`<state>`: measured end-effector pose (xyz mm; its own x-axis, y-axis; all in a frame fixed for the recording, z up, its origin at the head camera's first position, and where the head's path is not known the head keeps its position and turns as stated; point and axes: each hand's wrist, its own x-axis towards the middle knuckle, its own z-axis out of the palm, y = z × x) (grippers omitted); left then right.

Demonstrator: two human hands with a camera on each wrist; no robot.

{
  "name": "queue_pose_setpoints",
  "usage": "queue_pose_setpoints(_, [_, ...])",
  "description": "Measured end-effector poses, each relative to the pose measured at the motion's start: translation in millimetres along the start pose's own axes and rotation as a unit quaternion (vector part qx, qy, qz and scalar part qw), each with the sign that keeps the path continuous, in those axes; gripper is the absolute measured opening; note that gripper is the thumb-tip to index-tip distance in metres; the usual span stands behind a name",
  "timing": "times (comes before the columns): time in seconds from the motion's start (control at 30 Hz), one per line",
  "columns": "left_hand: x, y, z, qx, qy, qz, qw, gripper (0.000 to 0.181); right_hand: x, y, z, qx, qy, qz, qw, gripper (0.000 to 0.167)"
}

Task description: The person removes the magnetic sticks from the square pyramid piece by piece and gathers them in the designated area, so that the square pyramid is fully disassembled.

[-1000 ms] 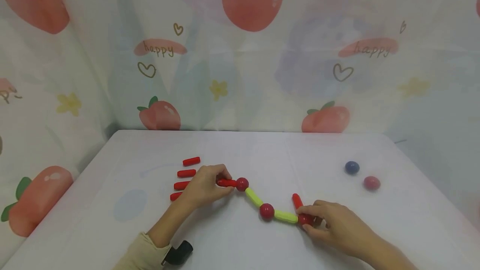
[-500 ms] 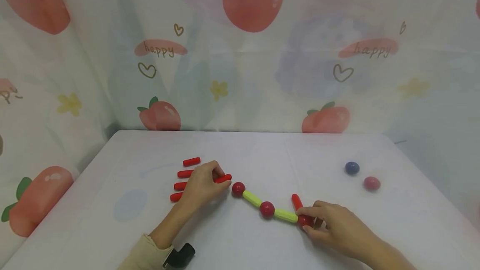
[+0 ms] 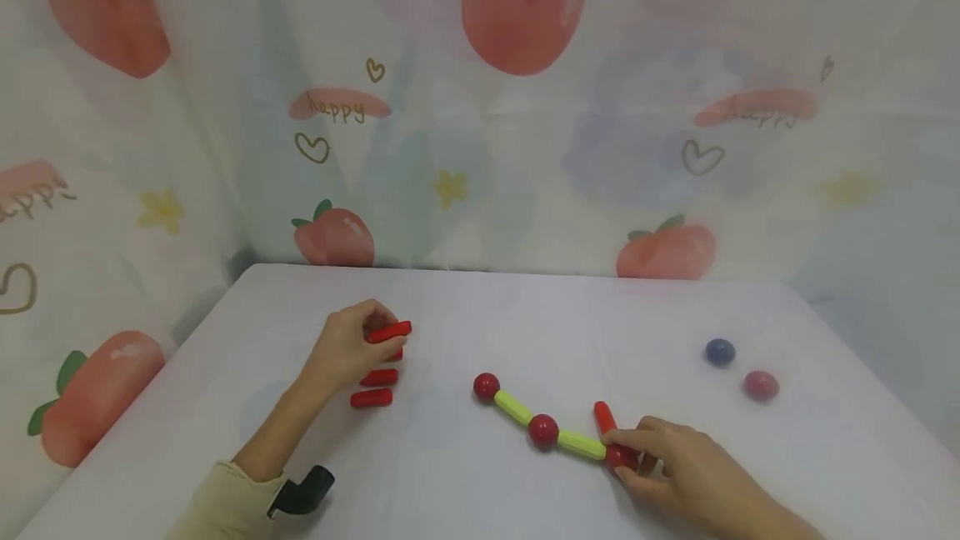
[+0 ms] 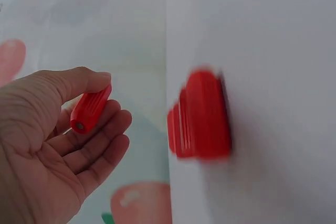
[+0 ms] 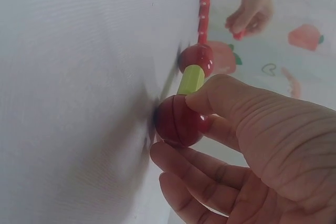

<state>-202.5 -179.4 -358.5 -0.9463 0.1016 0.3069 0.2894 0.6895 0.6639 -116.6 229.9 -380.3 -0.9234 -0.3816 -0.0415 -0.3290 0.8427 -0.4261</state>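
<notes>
The left hand (image 3: 347,348) hung over the left part of the table (image 3: 465,507), its forearm slanting in from the near left with a beige sleeve (image 3: 228,500) and a black device (image 3: 303,492) at the wrist. Its thumb and forefinger were closed on one red rod (image 3: 390,332), clear of the tabletop, while the other fingers were loosely bent with nothing in them. Under and nearer than that rod, at least three more red rods (image 3: 371,398) lay in a row; the hand may have covered others. The right hand (image 3: 686,469), reaching in from the near right, pinched a red ball (image 3: 621,458) between thumb and fingers, the remaining fingers half curled. That ball ended a bent chain of three red balls and two green rods: from it ran one green rod (image 3: 581,445) to the middle ball (image 3: 543,432), then the second green rod (image 3: 513,408) to the left ball (image 3: 486,387). A single red rod (image 3: 604,419) pointed to the far side from the pinched ball. Well apart, at far right, sat one blue ball (image 3: 720,352) and one pink ball (image 3: 761,386), near each other.
</notes>
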Motion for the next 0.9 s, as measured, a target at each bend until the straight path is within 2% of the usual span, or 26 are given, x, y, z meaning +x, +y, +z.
queue_pose_setpoints(0.13, [3.3,-24.6,-17.4,0.033,0.006,-0.041,0.9986,0.023,0.3,-0.8,-0.5,0.014,-0.017,0.035,0.9992,0.037])
queue_pose_setpoints(0.2, [5.1,-35.0,-21.0,0.049,0.001,-0.059,0.9971,0.025,0.1,-0.9,-0.8,0.017,-0.015,0.037,0.9991,0.037])
queue_pose_setpoints(0.33, [9.1,-49.5,-22.4,0.081,-0.011,-0.095,0.9922,0.027,-0.6,-0.3,-1.1,0.018,-0.009,0.018,0.9996,0.035])
queue_pose_setpoints(0.5, [14.9,-57.1,-19.6,0.104,-0.030,-0.119,0.9869,0.025,-1.3,0.4,-0.7,0.018,-0.009,0.010,0.9997,0.036])
queue_pose_setpoints(0.7, [19.9,-57.7,-17.2,0.108,-0.039,-0.119,0.9862,0.028,-2.2,0.3,0.0,0.005,0.001,-0.002,1.0000,0.037])
queue_pose_setpoints(0.9, [18.8,-56.5,-18.3,0.102,-0.040,-0.123,0.9864,0.035,-3.9,1.1,1.9,-0.007,0.017,-0.028,0.9995,0.036])
